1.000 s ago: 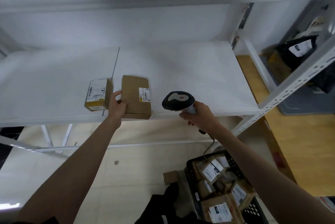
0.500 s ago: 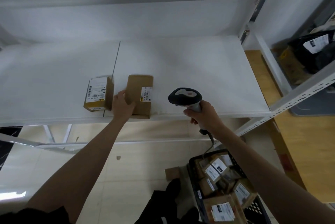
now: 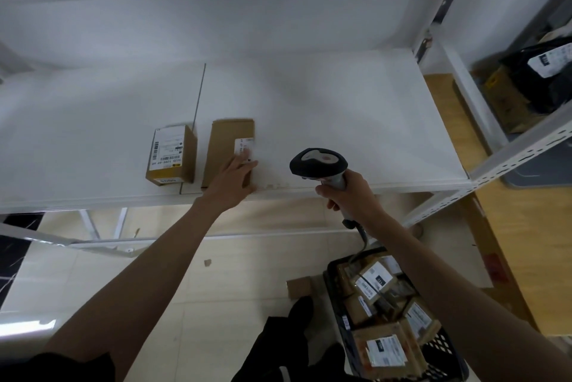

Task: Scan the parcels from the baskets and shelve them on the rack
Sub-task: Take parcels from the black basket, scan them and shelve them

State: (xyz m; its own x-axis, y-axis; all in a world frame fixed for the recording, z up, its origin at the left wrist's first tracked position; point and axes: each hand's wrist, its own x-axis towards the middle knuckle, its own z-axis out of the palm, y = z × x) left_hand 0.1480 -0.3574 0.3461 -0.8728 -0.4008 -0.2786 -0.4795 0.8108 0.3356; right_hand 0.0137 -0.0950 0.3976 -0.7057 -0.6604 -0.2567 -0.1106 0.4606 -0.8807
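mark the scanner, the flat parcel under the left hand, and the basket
scanner (image 3: 318,163), head view, top of its black head.
flat parcel (image 3: 227,140), head view, bare cardboard top.
basket (image 3: 332,281), head view, black left rim.

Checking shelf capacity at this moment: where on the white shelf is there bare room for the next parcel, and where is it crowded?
Bare room: the white shelf right of the flat parcel to the right upright, behind both parcels, and left of the small box. Crowded: the front edge, where the left hand rests on the flat parcel beside the small box, and the basket.
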